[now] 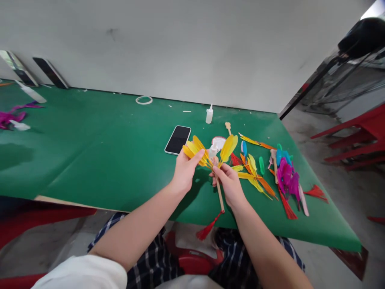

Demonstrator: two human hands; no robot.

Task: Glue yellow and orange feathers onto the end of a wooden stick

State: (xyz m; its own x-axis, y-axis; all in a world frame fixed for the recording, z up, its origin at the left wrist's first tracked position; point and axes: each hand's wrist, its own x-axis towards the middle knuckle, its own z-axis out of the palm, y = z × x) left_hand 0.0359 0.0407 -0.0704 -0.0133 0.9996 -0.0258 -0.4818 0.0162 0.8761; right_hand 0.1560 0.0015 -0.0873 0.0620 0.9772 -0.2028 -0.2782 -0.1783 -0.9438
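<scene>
Yellow feathers (194,148) are pinched between the thumb and fingers of my left hand (185,170). My right hand (229,182) grips the wooden handle (220,196) of a small feather fan near its top, with the handle pointing down towards me. More yellow feathers (229,147) fan out from the fan's right side. From the handle's lower end hangs a red tassel (207,229), past the table's front edge. Just behind the fan is a small white bottle (213,150), partly hidden. Where the feathers meet the handle, my fingers cover some of the detail.
The green table (120,160) meets a pale wall. On it are a phone (178,139), a glue bottle (209,114), a wooden stick (228,127), loose yellow and orange feathers (255,176), magenta feathers (288,176) and a white ring (144,100). A red stool (361,132) stands at right.
</scene>
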